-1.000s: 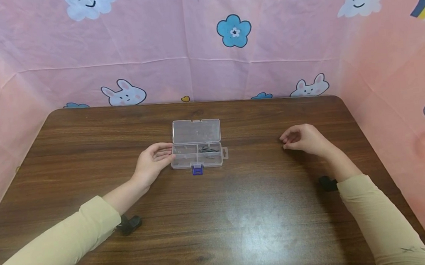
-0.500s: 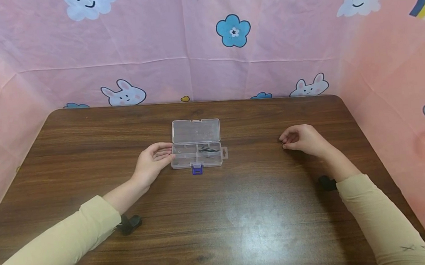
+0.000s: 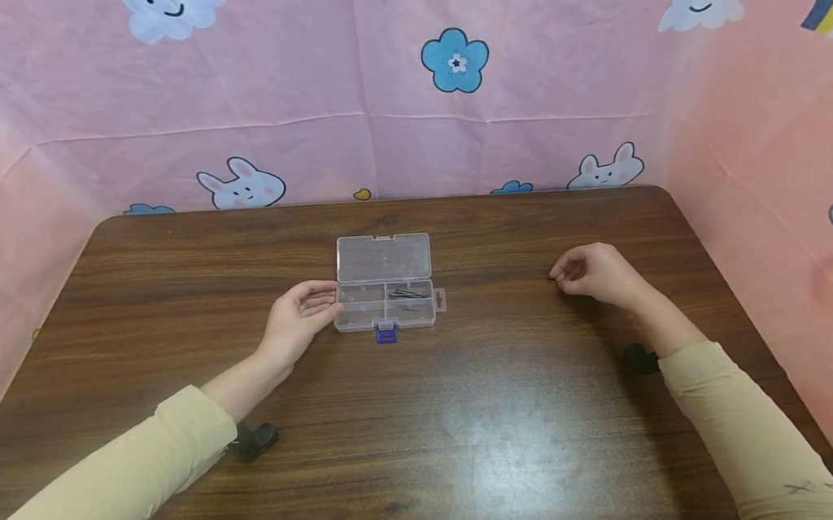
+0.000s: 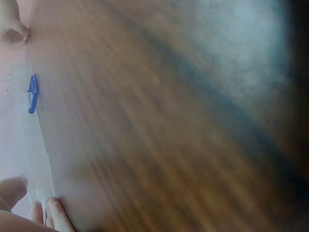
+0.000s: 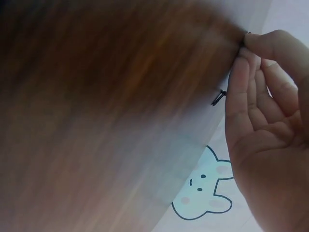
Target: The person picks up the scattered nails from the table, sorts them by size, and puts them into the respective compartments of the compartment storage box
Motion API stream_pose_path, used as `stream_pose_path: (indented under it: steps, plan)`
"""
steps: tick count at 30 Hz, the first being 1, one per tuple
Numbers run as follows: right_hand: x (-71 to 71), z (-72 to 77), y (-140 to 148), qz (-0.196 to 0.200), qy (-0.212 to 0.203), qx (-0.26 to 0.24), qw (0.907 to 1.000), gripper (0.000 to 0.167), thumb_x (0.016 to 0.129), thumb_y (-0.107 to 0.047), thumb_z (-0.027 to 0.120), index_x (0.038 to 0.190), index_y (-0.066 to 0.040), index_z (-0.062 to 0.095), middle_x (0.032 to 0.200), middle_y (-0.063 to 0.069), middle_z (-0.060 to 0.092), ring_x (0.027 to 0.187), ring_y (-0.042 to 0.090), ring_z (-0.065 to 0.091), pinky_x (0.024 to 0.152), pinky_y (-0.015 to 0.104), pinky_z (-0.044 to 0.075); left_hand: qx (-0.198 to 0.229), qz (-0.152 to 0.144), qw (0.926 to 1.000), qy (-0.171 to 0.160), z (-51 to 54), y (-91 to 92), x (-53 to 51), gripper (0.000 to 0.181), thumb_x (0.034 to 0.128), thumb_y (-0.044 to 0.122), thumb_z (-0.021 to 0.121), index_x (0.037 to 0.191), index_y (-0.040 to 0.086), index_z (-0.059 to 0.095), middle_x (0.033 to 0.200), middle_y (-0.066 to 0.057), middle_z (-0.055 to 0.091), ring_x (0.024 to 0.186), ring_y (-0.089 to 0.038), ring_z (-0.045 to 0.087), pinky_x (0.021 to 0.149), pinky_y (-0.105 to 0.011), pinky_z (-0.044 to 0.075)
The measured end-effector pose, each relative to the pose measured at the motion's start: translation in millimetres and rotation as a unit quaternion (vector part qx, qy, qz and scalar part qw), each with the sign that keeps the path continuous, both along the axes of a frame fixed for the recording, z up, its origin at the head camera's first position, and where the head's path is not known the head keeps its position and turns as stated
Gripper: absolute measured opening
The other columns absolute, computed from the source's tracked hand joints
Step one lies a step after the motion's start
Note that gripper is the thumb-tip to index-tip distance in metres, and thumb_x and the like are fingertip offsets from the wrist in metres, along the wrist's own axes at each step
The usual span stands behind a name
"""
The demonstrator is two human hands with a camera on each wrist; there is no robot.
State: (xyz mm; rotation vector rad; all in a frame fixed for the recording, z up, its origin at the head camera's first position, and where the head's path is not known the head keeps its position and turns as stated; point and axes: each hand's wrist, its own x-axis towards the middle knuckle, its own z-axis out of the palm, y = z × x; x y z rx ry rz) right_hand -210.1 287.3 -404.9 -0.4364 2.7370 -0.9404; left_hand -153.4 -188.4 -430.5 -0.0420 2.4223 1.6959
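Observation:
A clear plastic compartment box (image 3: 363, 326), lid (image 3: 384, 258) tipped back and blue latch (image 3: 386, 333) at the front, lies mid-table. Thin dark sticks (image 3: 409, 293) lie together in its back right compartment; a few tiny bits are in others. My left hand (image 3: 295, 318) holds the box's left end, thumb at the front. Well to the right, my right hand (image 3: 597, 272) is low over the table, thumb and forefinger pinching a tiny dark piece (image 5: 243, 45), mostly hidden. Beyond those fingers, in the right wrist view, shows a small dark stick-like thing (image 5: 218, 98).
The brown wooden table (image 3: 432, 455) is bordered by pink patterned cloth (image 3: 284, 74) at the back and sides. A black object (image 3: 254, 442) sits by the left wrist, another black object (image 3: 641, 359) by the right wrist.
The right fingertips have shifted very slightly, and the dark speck at them now shows lower, by the thumb. The left hand and the box have stayed in place.

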Motion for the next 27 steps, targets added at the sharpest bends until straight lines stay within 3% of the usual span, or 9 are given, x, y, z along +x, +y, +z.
stream_pose_path:
  steps: [7, 14, 27]
  plan:
    - [-3.2, -1.5, 0.5, 0.01, -0.001, 0.003, 0.9999, 0.012, 0.088, 0.006, 0.074, 0.099, 0.001, 0.078, 0.092, 0.013, 0.077, 0.081, 0.013, 0.065, 0.07, 0.017, 0.052, 0.007, -0.001, 1.0, 0.0, -0.8, -1.4, -0.7, 0.046, 0.1023, 0.009, 0.069, 0.145, -0.006, 0.056, 0.146, -0.028, 0.06, 0.137, -0.039, 0.059, 0.093, -0.001, 0.051]
    - [-6.0, 3.9, -4.8, 0.013, 0.02, -0.011, 0.9997, 0.015, 0.088, 0.006, 0.072, 0.101, 0.001, 0.078, 0.094, 0.014, 0.076, 0.082, 0.014, 0.064, 0.071, 0.018, 0.053, 0.007, -0.001, 1.0, -0.001, -2.5, -0.9, -0.9, 0.047, 0.1024, 0.01, 0.07, 0.145, -0.005, 0.056, 0.146, -0.027, 0.061, 0.136, -0.039, 0.059, 0.093, -0.002, 0.051]
    - [-15.4, 14.9, -50.2, 0.042, 0.036, -0.065, 0.9964, 0.016, 0.089, 0.006, 0.068, 0.102, 0.001, 0.077, 0.097, 0.015, 0.077, 0.086, 0.019, 0.064, 0.072, 0.018, 0.054, 0.008, 0.0, 1.0, 0.006, -2.2, -0.5, -0.5, 0.046, 0.1027, 0.009, 0.069, 0.145, -0.006, 0.056, 0.145, -0.028, 0.061, 0.136, -0.039, 0.06, 0.094, -0.002, 0.051]
